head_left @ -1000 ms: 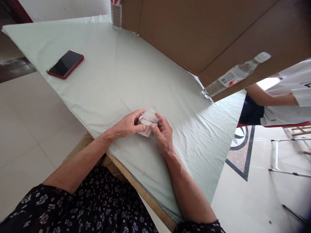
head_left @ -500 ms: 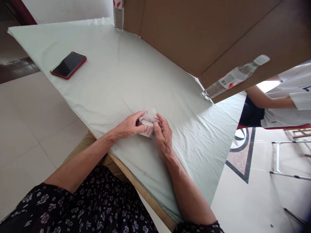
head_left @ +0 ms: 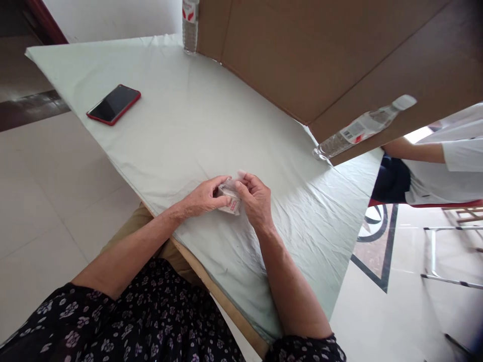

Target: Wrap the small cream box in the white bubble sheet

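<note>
My left hand [head_left: 207, 196] is wrapped round a small pale box [head_left: 233, 205] with red print on its side, thumb on the near face. The box is held low over the table, near its front edge. At the box's upper right, my right hand [head_left: 256, 198] pinches clear plastic film [head_left: 228, 186] between thumb and forefinger. A whitish bit of the film shows by the right fingertips. The far side of the box is hidden by my left fingers.
A pale green cloth [head_left: 181, 125] covers the table. A phone in a red case [head_left: 113, 104] lies at the left. Behind stands a cardboard panel [head_left: 302, 55], with plastic bottles [head_left: 358, 130] [head_left: 190, 27] at its edges. A person in a white shirt [head_left: 430, 171] sits at the right.
My right hand has shifted up to the box's top corner, its fingers closing on the film. My left hand keeps its hold on the box. The whole view has shifted slightly.
</note>
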`<state>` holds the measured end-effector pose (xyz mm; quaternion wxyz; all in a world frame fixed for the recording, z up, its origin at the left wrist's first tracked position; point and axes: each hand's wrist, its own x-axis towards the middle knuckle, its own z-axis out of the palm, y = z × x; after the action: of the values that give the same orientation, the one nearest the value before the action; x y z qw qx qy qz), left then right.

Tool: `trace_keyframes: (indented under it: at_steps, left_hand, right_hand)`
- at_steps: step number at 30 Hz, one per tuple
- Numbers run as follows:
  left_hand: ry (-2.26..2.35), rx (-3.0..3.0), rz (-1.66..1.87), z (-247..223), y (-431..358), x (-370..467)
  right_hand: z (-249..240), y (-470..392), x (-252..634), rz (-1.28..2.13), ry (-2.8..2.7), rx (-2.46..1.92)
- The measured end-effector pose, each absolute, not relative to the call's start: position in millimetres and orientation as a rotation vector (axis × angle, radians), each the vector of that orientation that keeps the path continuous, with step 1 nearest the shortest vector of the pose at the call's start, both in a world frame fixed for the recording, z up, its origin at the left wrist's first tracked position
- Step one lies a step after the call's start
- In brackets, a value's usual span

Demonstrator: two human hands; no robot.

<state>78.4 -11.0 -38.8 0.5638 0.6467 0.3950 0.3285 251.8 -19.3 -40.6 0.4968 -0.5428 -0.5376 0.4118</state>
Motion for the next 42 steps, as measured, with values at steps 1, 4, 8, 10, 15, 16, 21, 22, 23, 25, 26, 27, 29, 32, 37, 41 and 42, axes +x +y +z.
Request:
trace_keyframes:
  at_steps: [1,4,8,10,15,16,21,22,23,25,26,27,29,32,37,41,42]
  left_hand:
    - [0.936,1.529,0.773,-37,-12,79]
    - [0.964,1.560,0.794,-32,-13,78]
    - [1.008,1.624,0.803,-31,-12,77]
    - [1.019,1.648,0.808,-33,-11,78]
    - [1.074,1.659,0.840,-38,-8,80]
    - [1.073,1.649,0.840,-38,-8,80]
    - [1.004,1.605,0.790,-39,-6,73]
    - [0.991,1.600,0.780,-39,-5,71]
    - [0.983,1.594,0.777,-40,-5,70]
    - [0.978,1.581,0.785,-40,-4,69]
    - [0.980,1.577,0.791,-41,-4,69]
    - [0.983,1.574,0.794,-41,-4,69]
    - [0.991,1.570,0.798,-40,-5,70]
    - [1.021,1.580,0.801,-40,-5,72]
    - [1.070,1.636,0.831,-42,-7,73]
    - [1.067,1.630,0.857,-44,-7,74]
    - [1.068,1.626,0.861,-45,-7,74]
  right_hand:
    - [-39,-19,251,0.986,-1.299,-1.319]
    - [-36,-22,248,0.943,-1.306,-1.330]
    - [-31,-26,244,0.964,-1.324,-1.315]
    - [-30,-28,244,0.969,-1.355,-1.319]
    - [-34,-31,247,0.807,-1.497,-1.337]
    - [-35,-31,248,0.761,-1.526,-1.325]
    - [-40,-33,250,0.557,-1.661,-1.279]
    - [-40,-33,250,0.532,-1.679,-1.280]
    - [-40,-33,250,0.514,-1.694,-1.278]
    - [-40,-33,251,0.486,-1.719,-1.261]
    - [-39,-33,251,0.472,-1.733,-1.248]
    - [-39,-33,252,0.455,-1.750,-1.236]
    - [-39,-33,254,0.409,-1.786,-1.220]
    - [-41,-33,257,0.305,-1.828,-1.215]
    - [-48,-34,259,0.100,-1.917,-1.126]
    - [-49,-39,257,0.052,-1.921,-1.046]
    - [-49,-41,256,0.087,-1.909,-1.043]
